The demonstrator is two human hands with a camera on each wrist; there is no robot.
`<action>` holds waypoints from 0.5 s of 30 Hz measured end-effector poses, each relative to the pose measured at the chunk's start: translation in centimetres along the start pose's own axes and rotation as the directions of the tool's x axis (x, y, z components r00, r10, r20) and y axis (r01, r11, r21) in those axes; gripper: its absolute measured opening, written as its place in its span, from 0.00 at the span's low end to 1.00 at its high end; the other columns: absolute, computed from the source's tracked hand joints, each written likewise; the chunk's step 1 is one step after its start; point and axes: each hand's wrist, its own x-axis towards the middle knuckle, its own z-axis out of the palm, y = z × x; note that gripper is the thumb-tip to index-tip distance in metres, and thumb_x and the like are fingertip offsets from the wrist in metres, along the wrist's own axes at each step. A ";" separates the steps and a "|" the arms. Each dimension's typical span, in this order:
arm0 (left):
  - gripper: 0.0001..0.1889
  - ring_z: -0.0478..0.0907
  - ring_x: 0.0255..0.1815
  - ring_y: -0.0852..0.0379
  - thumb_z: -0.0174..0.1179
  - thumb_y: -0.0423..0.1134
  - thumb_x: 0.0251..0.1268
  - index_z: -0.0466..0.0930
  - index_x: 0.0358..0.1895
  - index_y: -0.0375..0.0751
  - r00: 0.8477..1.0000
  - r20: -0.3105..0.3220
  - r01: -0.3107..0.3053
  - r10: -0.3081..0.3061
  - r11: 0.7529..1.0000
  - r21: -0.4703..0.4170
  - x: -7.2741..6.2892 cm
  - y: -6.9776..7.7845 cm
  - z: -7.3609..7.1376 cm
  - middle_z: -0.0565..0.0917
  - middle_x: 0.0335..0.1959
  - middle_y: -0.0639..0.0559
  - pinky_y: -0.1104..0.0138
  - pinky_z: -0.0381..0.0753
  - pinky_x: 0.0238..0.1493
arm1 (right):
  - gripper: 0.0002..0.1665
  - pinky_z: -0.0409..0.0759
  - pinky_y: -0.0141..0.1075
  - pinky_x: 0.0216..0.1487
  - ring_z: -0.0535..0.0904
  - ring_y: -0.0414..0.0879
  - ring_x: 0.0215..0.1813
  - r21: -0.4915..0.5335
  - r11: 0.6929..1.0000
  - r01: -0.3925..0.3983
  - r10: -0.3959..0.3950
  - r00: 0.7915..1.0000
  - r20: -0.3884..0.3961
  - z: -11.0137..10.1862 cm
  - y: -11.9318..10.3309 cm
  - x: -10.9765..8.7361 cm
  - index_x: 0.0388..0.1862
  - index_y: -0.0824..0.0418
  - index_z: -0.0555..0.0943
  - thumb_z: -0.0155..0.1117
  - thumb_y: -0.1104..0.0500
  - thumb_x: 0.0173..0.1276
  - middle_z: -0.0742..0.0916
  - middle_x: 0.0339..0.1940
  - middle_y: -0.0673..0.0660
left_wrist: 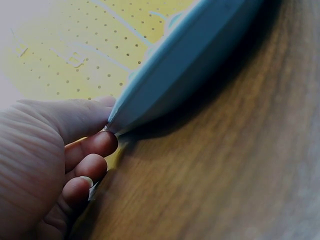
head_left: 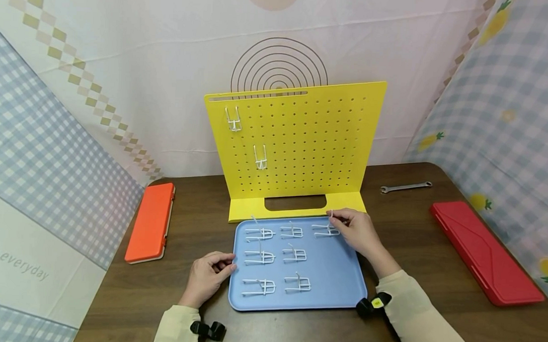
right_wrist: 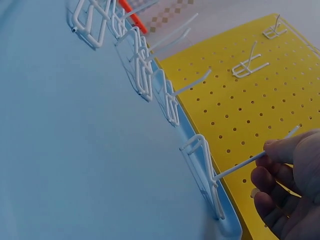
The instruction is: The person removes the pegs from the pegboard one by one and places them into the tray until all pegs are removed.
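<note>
My right hand (head_left: 356, 232) pinches the straight prong of a white wire pegboard hook (head_left: 327, 230) at the tray's far right corner. In the right wrist view that hook (right_wrist: 204, 162) stands by the tray's edge, its prong between thumb and forefinger. The thumb and forefinger of my left hand (left_wrist: 50, 137) grip the left rim of the blue tray (head_left: 338, 289). Several more white hooks (head_left: 261, 257) lie on the tray in two columns. Behind it stands a yellow pegboard (head_left: 320, 142), bearing one hook (head_left: 233, 120) at upper left and another (head_left: 260, 158) lower down.
An orange case (head_left: 151, 222) lies left of the tray. To the right are a red case (head_left: 486, 254) and, farther back, a metal wrench (head_left: 406, 187). The pegboard's yellow base (head_left: 247, 209) meets the tray's far edge. Patterned cloth (head_left: 182, 62) hangs behind and at both sides.
</note>
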 end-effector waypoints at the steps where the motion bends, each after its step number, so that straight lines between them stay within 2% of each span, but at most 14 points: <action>1: 0.11 0.77 0.27 0.66 0.74 0.35 0.50 0.89 0.39 0.48 1.000 0.001 0.001 -0.001 1.000 0.000 0.0 0.0 0.0 0.83 0.31 0.64 0.72 0.76 0.28 | 0.13 0.78 0.38 0.37 0.77 0.46 0.37 0.000 1.000 -0.004 0.004 1.000 0.000 0.0 0.0 0.0 0.49 0.56 0.86 0.64 0.56 0.68 0.87 0.43 0.50; 9: 0.11 0.76 0.27 0.66 0.74 0.36 0.50 0.89 0.39 0.49 1.000 0.001 0.004 -0.004 1.000 0.002 0.0 0.0 -0.1 0.83 0.32 0.64 0.72 0.76 0.28 | 0.15 0.78 0.36 0.36 0.78 0.45 0.37 -0.004 0.999 -0.032 0.032 0.999 0.013 0.2 -0.2 -0.1 0.50 0.57 0.85 0.64 0.53 0.68 0.87 0.43 0.52; 15: 0.11 0.77 0.27 0.66 0.74 0.35 0.50 0.89 0.39 0.48 1.000 0.000 -0.006 0.006 1.000 -0.012 0.0 -0.2 0.0 0.83 0.31 0.65 0.72 0.76 0.28 | 0.20 0.80 0.39 0.41 0.79 0.46 0.40 0.012 0.999 -0.036 0.036 0.999 0.012 -0.5 -0.4 -0.1 0.54 0.56 0.83 0.63 0.48 0.68 0.87 0.46 0.52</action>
